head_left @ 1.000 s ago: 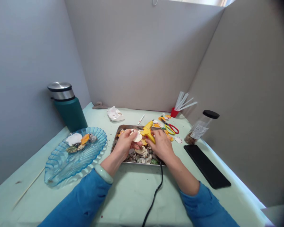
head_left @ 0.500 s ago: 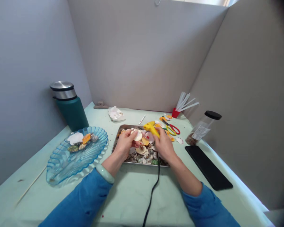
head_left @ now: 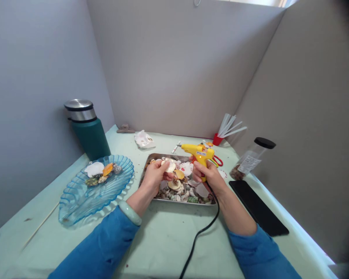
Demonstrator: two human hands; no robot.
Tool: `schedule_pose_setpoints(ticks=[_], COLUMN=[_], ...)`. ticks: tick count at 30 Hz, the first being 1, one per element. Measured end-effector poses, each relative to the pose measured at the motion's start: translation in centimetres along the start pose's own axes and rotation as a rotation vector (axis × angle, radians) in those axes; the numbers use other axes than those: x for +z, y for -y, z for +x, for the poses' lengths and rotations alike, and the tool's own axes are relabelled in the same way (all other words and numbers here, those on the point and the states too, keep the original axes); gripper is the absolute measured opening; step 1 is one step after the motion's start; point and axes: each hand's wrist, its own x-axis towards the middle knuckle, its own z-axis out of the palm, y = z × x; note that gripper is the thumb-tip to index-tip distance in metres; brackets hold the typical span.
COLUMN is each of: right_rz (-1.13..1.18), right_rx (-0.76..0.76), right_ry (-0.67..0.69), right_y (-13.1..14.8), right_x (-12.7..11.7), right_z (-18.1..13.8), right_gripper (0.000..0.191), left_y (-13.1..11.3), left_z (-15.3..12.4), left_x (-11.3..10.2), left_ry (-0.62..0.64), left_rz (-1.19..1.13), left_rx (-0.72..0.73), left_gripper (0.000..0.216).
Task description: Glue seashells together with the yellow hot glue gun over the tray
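Between the fingers of my left hand (head_left: 154, 177) is a pale, flat seashell (head_left: 171, 166), held over the left part of a metal tray (head_left: 180, 202). My right hand (head_left: 211, 176) is wrapped round the grip of a yellow glue gun (head_left: 198, 151), whose nozzle points left, above the tray's back edge. A black cord (head_left: 198, 233) runs down from the grip toward the front of the table. Many loose seashells (head_left: 174, 185) in white, orange and green fill the tray beneath both hands. Nozzle and held shell are apart.
On the left stand a blue shell-shaped dish (head_left: 87, 201) with several shells and a teal bottle (head_left: 91, 135). To the right are a lidded jar (head_left: 250, 161), a black flat slab (head_left: 258, 207), red-handled scissors (head_left: 218, 160) and a red cup (head_left: 217, 139) of glue sticks.
My right hand has moved right with the glue gun and raised it level, away from the shell. The cord has swung right. My left hand still holds the shell in about the same place.
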Motion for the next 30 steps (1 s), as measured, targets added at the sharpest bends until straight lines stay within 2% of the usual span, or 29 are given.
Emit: schedule_pose_setpoints(ticks=[5,15,30], right_rz=[-0.167,-0.321,-0.362], right_rx=[0.036,0.072,0.108], right_ry=[0.089,0.134,0.142], right_y=[0.08,-0.10,-0.12], right_x=[0.26,0.24,0.28], right_z=[-0.54,-0.64,-0.54], right_gripper=[0.033,0.025,0.027], left_y=[0.02,-0.08,-0.39], left_z=[0.07,0.00,-0.25], left_x=[-0.07,-0.03,0.17], left_ry=[-0.018,-0.021,-0.021], left_rz=[-0.008,-0.001,-0.004], left_rx=[0.005,0.003,0.004], left_gripper=[0.016,0.016,0.017])
